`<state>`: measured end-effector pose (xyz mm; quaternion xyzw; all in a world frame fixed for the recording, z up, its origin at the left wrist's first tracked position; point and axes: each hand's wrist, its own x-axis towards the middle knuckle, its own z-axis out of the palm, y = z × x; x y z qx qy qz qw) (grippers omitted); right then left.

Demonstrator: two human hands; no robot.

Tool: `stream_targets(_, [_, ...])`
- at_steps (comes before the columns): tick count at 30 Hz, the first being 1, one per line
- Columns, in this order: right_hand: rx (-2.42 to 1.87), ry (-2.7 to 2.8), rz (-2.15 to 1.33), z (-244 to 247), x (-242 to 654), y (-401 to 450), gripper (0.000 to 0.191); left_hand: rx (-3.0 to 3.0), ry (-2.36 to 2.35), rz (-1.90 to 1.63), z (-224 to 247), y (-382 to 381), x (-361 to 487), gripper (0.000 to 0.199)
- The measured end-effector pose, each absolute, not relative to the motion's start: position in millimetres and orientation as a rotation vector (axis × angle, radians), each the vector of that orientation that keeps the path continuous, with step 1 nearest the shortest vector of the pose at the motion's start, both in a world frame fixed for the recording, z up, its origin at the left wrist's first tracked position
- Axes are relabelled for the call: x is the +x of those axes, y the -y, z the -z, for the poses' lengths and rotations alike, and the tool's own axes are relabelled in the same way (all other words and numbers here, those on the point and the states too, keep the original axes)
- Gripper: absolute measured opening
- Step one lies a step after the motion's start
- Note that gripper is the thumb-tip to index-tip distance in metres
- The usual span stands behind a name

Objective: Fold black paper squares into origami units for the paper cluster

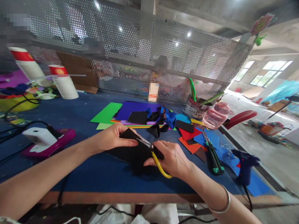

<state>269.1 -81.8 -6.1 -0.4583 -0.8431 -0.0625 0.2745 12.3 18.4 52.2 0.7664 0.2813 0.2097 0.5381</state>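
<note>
My left hand [118,138] pinches a piece of black paper [128,133] between thumb and fingers. My right hand [169,155] is wrapped round yellow-handled scissors [159,165], whose blades point left and lie against the black paper. Beneath both hands, a larger dark sheet [133,154] rests on the blue table; its outline is partly lost in shadow. Just beyond my hands, folded black paper pieces [154,130] lie in front of a stack of coloured sheets topped by a purple-blue sheet [137,109].
At right lie red paper [189,134], a green-black utility knife [213,157] and a dark blue glue gun [245,166]. A pink bottle [216,115] stands behind. Stacked paper cups [65,85] and a magenta power strip [50,144] with a white plug occupy the left. Perforated metal panelling [130,40] closes the back.
</note>
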Motion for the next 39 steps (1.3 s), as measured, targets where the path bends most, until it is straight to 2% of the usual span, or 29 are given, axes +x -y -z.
stream_targets(5, [-1.225, 2.26, 0.185, 7.2, 269.3, 81.8, 0.065, 1.8, -0.663, -0.501, -55.5, -15.3, 14.1, 0.016])
stream_targets(27, [-1.224, 2.275, 0.204, 7.4, 268.3, 84.3, 0.06, 1.758, -0.699, -0.484, -54.7, -14.1, 14.1, 0.023])
stream_targets(39, [-1.177, 2.251, 0.191, 8.1, 266.7, 85.3, 0.056, 1.725, -0.592, -0.497, -48.7, -17.7, 14.5, 0.012])
